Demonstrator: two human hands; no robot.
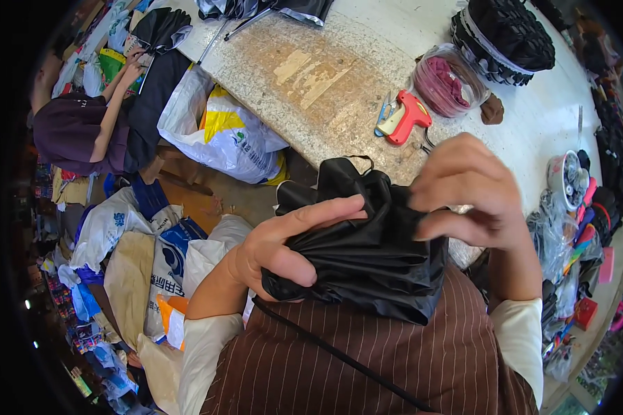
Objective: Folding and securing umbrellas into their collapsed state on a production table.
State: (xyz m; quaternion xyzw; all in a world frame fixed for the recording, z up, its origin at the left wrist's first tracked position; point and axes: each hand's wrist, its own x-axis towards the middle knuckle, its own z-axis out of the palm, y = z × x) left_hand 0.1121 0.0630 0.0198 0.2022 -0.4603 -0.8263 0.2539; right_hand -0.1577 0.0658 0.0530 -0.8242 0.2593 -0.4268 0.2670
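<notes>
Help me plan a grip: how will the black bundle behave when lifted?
The black bundle is probably floppy, given its loose folds, and perhaps slippery, given its sheen. It flares past the left hand, so may spread.

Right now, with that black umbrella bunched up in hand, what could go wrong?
Pleats of the folded black umbrella might spring loose if the left hand eases its grip; they fan out toward the right. The right hand, blurred and near the red gun-shaped tool on the table, could perhaps knock it.
</notes>
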